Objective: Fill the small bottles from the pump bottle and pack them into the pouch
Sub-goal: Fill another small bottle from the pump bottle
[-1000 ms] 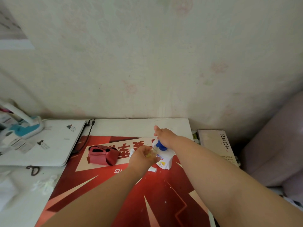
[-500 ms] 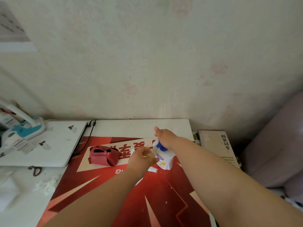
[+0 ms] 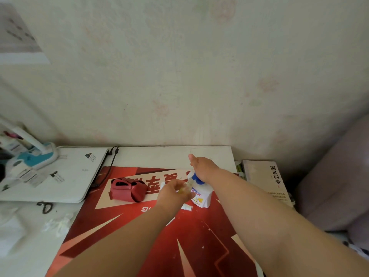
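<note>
Red mat (image 3: pixel 179 246): lies on the white surface (image 3: pixel 159 156); the task items sit on it.
Pump bottle (image 3: pixel 201 196): white body, blue pump head (image 3: pixel 197 180), upright at the far right of the mat.
Right grip (image 3: pixel 203 166): on top of the pump head, fingers curled down over it, one finger sticking out toward the wall.
Small bottle (image 3: pixel 184 188): clear, yellowish inside, held up at the pump nozzle.
Left grip (image 3: pixel 172 192): fingers closed round the small bottle, holding it off the mat just left of the pump bottle.
White piece (image 3: pixel 187 207): small, lies on the mat at the foot of the pump bottle; can't tell what it is.
Pouch (image 3: pixel 127 189): red, on the mat left of the left grip, not touching it.
Laptop (image 3: pixel 60 176): white, lid closed, left of the mat; black cable (image 3: pixel 108 170) runs along its right edge.
Scissors (image 3: pixel 45 206): just in front of the laptop.
Book (image 3: pixel 269 178): off the right edge of the surface, near the wall.
</note>
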Available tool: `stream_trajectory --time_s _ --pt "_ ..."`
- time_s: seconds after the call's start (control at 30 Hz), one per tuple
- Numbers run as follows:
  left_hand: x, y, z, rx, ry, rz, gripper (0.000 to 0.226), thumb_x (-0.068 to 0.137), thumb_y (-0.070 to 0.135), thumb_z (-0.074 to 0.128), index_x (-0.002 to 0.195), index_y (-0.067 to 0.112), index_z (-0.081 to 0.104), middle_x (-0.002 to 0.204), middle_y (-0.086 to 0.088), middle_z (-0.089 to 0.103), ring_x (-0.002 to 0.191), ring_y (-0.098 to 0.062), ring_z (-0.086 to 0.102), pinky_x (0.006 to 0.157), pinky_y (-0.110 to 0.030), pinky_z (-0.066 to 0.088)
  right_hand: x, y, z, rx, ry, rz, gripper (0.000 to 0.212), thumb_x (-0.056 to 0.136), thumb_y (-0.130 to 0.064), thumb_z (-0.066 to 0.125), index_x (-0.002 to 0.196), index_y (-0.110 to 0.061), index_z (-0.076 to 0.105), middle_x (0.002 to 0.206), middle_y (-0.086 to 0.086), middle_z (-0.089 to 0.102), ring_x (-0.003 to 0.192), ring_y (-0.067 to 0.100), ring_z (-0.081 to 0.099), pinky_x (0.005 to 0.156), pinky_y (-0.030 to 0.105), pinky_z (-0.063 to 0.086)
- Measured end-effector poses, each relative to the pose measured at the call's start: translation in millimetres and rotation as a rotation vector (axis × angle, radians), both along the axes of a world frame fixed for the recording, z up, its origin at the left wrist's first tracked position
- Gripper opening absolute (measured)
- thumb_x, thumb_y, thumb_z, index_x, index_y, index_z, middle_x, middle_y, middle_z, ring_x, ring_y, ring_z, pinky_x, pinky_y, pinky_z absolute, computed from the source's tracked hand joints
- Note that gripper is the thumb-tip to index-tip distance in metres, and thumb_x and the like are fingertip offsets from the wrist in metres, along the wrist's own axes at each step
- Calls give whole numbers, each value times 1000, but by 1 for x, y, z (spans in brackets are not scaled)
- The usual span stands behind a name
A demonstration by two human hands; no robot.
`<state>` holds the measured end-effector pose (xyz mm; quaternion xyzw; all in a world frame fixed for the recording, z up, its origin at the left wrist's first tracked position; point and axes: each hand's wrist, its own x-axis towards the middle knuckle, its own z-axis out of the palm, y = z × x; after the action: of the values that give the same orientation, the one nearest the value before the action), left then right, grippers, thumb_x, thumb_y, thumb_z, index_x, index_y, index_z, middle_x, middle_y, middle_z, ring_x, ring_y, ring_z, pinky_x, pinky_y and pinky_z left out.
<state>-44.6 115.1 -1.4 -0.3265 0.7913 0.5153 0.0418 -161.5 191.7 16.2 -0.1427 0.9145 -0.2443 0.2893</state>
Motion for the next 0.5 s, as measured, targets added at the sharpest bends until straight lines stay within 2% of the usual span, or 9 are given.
stream_trajectory --time_s 0.1,0.2,0.37,0.5 --pt "0 1 -1 16 -6 15 35 72 25 78 99 26 54 97 10 58 87 -11 59 74 -25 53 1 1 0 -4 35 -5 69 100 -50 8 127 -8 55 123 13 59 110 25 57 90 29 37" --pt "0 0 -1 37 -4 19 36 71 25 78 98 26 54 101 8 61 89 -13 62 75 -27 54 1 2 0 -2 70 12 71 100 -51 7 125 -8 57 121 13 61 108 25 57 88 29 38" --pt "4 0 2 28 -2 26 32 72 29 77 95 28 55 103 6 64 82 -9 62 57 -17 46 4 4 -1 40 138 23 59 103 -41 8 132 -12 50 122 10 61 106 24 59 91 33 44" --pt "10 -2 7 18 25 24 30 74 30 75 97 25 57 105 6 63 81 -6 58 55 -16 40 7 6 0 -7 156 -31 48 104 -31 14 138 -13 43 121 12 61 105 26 60 91 37 48"
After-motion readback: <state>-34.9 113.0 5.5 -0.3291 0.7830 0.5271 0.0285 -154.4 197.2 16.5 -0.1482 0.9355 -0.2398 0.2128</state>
